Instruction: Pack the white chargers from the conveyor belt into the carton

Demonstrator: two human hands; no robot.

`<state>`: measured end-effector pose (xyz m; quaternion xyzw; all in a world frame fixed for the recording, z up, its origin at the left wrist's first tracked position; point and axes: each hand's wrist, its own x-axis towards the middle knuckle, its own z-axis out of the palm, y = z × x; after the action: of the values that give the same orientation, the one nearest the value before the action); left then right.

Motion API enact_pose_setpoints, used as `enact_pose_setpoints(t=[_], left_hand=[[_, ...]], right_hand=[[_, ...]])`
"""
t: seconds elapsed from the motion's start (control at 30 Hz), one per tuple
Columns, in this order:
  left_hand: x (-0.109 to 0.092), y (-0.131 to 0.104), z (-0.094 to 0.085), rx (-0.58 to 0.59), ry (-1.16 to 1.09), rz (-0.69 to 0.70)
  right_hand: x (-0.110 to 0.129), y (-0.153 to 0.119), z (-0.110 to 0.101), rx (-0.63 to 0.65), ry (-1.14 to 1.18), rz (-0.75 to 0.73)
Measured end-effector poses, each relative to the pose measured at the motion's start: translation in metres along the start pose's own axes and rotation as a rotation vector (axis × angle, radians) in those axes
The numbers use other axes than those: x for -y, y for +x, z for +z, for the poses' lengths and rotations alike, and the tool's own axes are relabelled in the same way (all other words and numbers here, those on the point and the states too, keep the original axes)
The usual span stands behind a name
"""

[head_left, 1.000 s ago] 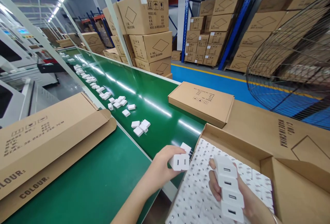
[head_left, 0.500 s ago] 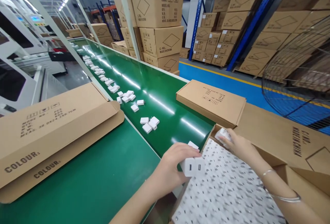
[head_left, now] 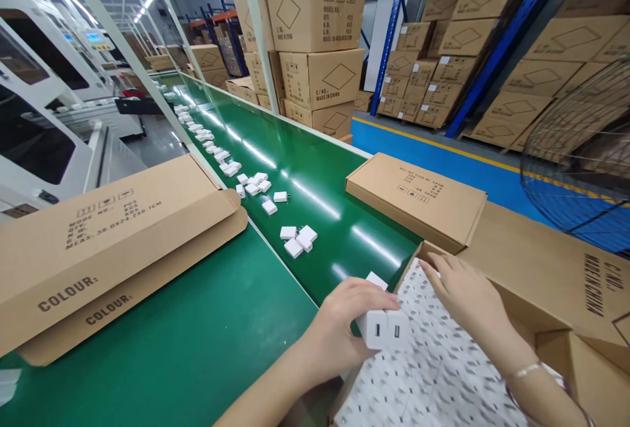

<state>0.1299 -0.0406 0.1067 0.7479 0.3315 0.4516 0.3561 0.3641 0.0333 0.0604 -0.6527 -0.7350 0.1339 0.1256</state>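
White chargers fill an open cardboard box (head_left: 344, 393) at the lower right, standing in tight rows. My left hand (head_left: 344, 322) is closed around white chargers (head_left: 381, 330), two of them facing the camera with their ports, beside the box's left edge. Another white block (head_left: 377, 281) shows just behind those fingers. My right hand (head_left: 465, 289) reaches over the far end of the box, fingers bent down at its inner wall. What its fingertips touch, if anything, is hidden. Several loose chargers (head_left: 300, 241) lie on the green belt (head_left: 315, 184).
A flat closed carton (head_left: 416, 197) rests across the belt's far edge. Folded cartons (head_left: 123, 237) lie on the green surface at left. Stacked boxes (head_left: 319, 79) stand behind the belt, and a wire fan (head_left: 575, 151) is at the right.
The charger visible in my right hand earlier no longer shows, and that hand now points down into the box's far corner. My left hand keeps its chargers. The whole view has shifted slightly.
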Motion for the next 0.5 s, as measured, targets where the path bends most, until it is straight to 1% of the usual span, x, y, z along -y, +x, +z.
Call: enact_pose_setpoints(t=[0.03,0.07,0.13,0.17,0.2,0.23,0.27,0.33,0.43,0.5], left_hand=[[-0.001,-0.001,0.003,0.009,0.003,0.006],[-0.001,-0.002,0.006,0.019,0.013,0.019],[0.0,-0.005,0.013,0.033,0.057,0.048],[0.002,-0.008,0.017,0.032,0.086,0.053],[0.003,-0.01,0.021,0.023,0.112,0.047],[0.005,-0.012,0.024,0.008,0.13,0.03],[0.007,-0.014,0.027,-0.008,0.133,0.001],[0.01,-0.018,0.032,-0.032,0.09,-0.072],[0.011,-0.021,0.039,-0.028,-0.03,-0.178],[0.011,-0.022,0.041,-0.008,-0.067,-0.224]], right_hand=[[0.014,-0.009,-0.005,0.051,0.18,-0.025],[0.027,-0.019,-0.008,0.178,0.426,-0.054],[0.048,-0.037,-0.01,0.549,0.946,-0.07],[0.055,-0.044,-0.008,0.713,1.181,-0.06],[0.06,-0.05,-0.005,0.829,1.38,-0.041],[0.062,-0.054,0.0,0.884,1.543,-0.022],[0.063,-0.058,0.005,0.891,1.67,-0.013],[0.061,-0.062,0.015,0.893,1.817,-0.02],[0.059,-0.065,0.021,0.959,1.874,-0.036],[0.054,-0.065,0.016,0.95,1.825,-0.05]])
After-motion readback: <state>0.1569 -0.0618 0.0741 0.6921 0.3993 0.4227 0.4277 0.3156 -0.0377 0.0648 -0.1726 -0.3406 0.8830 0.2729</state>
